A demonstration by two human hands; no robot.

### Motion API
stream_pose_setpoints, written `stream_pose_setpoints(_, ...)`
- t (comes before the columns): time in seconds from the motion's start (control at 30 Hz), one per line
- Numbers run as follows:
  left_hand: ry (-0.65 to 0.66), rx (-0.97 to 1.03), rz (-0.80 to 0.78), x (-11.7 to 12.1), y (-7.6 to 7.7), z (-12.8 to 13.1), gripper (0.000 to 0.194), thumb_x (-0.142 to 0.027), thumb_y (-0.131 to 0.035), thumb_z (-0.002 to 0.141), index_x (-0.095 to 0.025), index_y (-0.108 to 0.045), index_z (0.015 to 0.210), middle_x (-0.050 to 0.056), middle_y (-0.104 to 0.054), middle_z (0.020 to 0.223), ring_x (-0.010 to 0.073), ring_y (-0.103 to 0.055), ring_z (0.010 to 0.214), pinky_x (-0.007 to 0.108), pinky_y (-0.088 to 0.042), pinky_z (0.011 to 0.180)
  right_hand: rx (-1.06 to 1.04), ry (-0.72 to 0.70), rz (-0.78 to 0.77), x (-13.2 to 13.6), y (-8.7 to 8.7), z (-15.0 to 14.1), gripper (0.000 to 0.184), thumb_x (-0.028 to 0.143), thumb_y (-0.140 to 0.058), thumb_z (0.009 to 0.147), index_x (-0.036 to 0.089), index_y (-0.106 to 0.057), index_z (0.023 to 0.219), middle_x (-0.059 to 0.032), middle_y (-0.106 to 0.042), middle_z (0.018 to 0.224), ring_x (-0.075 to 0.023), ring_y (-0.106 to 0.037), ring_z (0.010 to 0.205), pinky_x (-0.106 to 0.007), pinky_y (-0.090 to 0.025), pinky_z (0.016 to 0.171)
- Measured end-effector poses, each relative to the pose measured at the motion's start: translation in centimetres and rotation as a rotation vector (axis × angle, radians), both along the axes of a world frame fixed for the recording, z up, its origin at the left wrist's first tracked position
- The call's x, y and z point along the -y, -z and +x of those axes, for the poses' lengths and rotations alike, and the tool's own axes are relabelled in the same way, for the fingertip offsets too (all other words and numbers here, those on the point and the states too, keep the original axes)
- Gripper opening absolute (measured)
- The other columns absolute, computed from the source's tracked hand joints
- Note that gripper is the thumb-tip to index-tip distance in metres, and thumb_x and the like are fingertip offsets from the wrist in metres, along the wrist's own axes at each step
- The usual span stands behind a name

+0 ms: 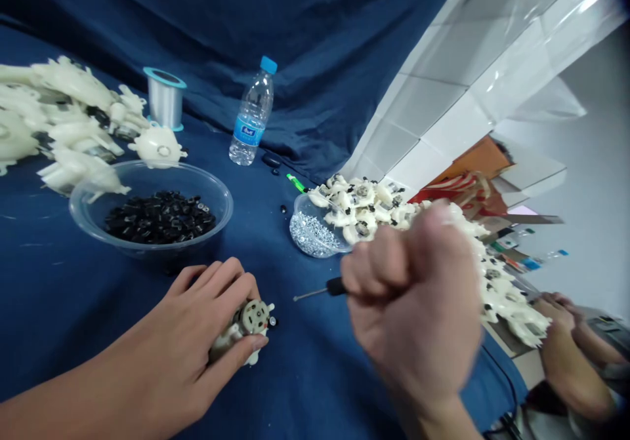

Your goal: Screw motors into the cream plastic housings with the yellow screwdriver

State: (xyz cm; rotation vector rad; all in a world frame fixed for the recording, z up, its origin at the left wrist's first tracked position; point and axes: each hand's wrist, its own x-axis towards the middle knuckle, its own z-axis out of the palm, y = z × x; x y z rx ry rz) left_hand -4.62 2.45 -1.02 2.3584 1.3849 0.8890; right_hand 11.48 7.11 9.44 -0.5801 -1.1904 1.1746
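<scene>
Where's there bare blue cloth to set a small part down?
Bare cloth shows between your left hand and right hand, nearer you than the screwdriver; another patch lies between your left forearm and the bowl of black pieces. It's crowded at far left, with white parts, and right, where a second white pile borders the silver pieces.
</scene>
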Motion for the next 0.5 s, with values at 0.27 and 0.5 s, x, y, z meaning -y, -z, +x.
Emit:
stream_pose_setpoints(0.27,-0.012,-0.037,0.08,-0.23,0.07,0.0,0.023,-0.044,-0.05,0.099,-0.027,-0.052,0.114,0.004,-0.057,0.119,0.0294,-0.055,0.108,0.042,-0.045,0.082,-0.019,0.018,-0.002,0.18,0.32,0.17,0.045,0.029,-0.058,0.096,0.021,-0.034,0.058,0.011,-0.025,0.045,-0.006,-0.017,0.038,-0.017,-0.027,0.035)
stream_pose_setpoints(0.5,-0.02,-0.049,0.047,0.05,-0.22,-0.04,0.021,-0.043,-0.048,0.099,-0.027,-0.052,0.113,0.003,-0.057,0.114,0.0277,-0.054,0.107,0.042,-0.044,0.085,-0.012,-0.004,-0.03,0.08,0.57,0.05,0.044,0.029,-0.059,0.095,0.022,-0.034,0.059,0.0115,-0.023,0.045,-0.006,-0.015,0.037,-0.017,-0.026,0.035)
